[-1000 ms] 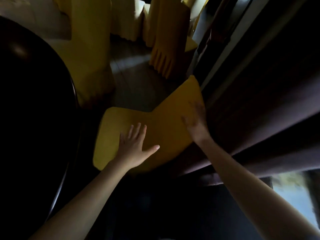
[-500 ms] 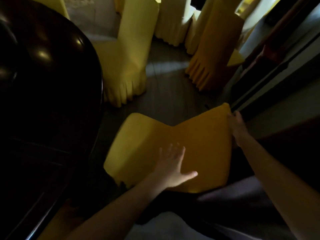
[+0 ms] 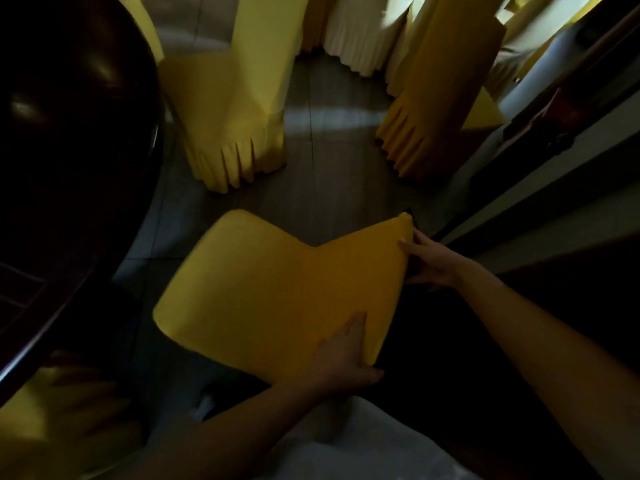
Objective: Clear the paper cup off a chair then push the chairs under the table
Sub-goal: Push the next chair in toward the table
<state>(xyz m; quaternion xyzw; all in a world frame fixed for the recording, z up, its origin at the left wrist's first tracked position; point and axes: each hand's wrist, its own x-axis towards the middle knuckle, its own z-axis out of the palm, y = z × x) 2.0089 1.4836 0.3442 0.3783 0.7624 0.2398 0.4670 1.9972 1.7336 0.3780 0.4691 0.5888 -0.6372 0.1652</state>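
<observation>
A chair in a yellow cover (image 3: 277,292) stands just in front of me, its seat toward the dark round table (image 3: 69,161) on the left. My left hand (image 3: 343,362) grips the near corner of the chair's backrest, thumb behind the edge. My right hand (image 3: 429,261) holds the far top edge of the backrest, fingers wrapped around it. No paper cup shows anywhere in view.
A second yellow-covered chair (image 3: 239,109) stands by the table farther ahead. A third yellow chair (image 3: 440,98) stands at the right near a dark wall and door frame (image 3: 540,168). Grey tiled floor (image 3: 329,174) lies between them. White skirted furniture (image 3: 356,36) stands behind.
My left hand slid from the seat back to the backrest's near corner and took hold. My right hand closed on the backrest's top edge. The view shifted, showing more floor and chairs.
</observation>
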